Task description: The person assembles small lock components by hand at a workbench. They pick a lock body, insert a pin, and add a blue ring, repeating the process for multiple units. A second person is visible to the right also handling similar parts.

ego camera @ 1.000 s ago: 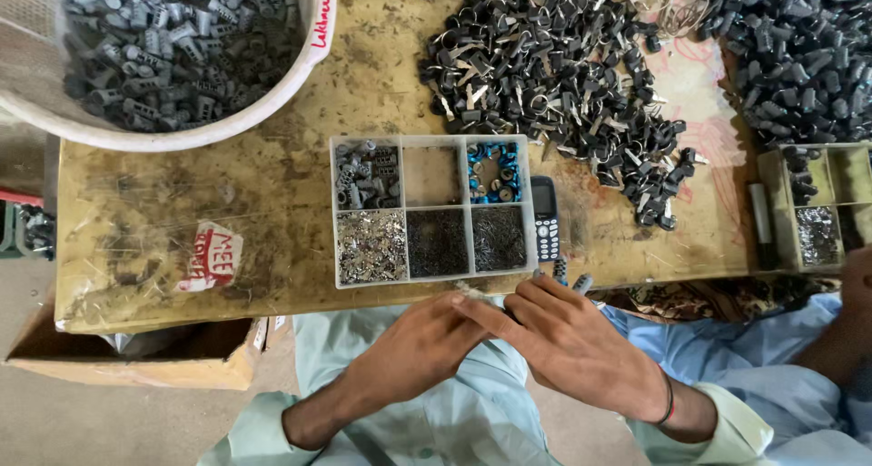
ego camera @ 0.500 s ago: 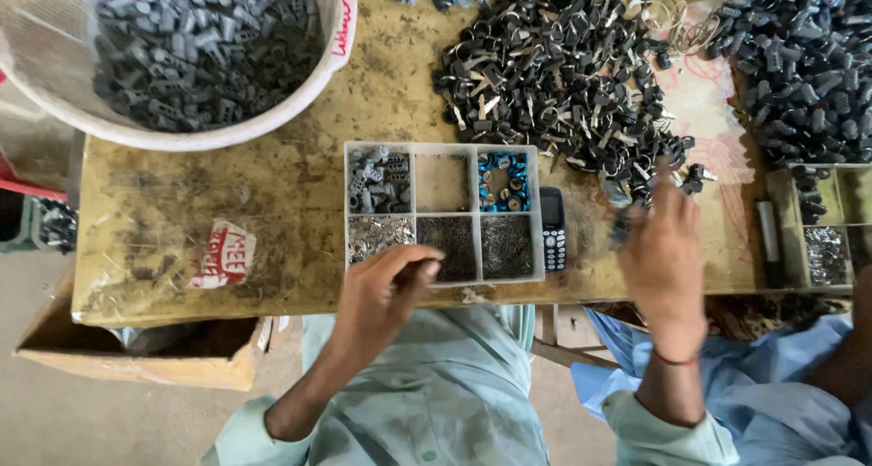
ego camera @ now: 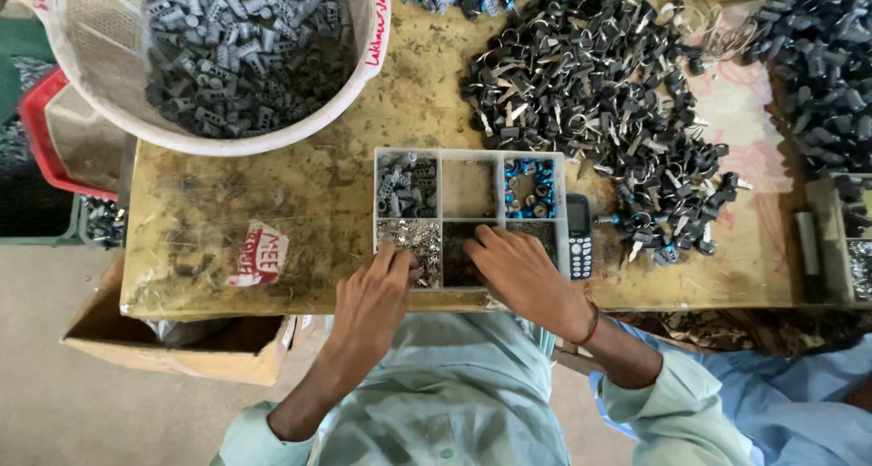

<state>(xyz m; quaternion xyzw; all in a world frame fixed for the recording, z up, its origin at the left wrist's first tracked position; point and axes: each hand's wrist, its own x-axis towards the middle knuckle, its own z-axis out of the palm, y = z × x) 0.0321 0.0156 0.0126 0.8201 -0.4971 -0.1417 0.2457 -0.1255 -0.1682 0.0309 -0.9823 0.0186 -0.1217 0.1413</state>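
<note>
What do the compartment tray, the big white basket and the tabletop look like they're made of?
Compartment tray: looks like pale moulded plastic, with thin, smooth, matte divider walls. Big white basket: probably plastic, with a perforated mesh wall and a rolled rim. Tabletop: likely wood or board, yellowish, scuffed and stained, dull.

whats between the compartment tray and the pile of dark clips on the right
In the head view a small dark keypad phone lies between the compartment tray and the pile of dark clips, right against the tray's edge.

Scuffed, stained wooden table – matt grey plastic compartment tray, shiny small metal bits, smooth white plastic tub.
</note>
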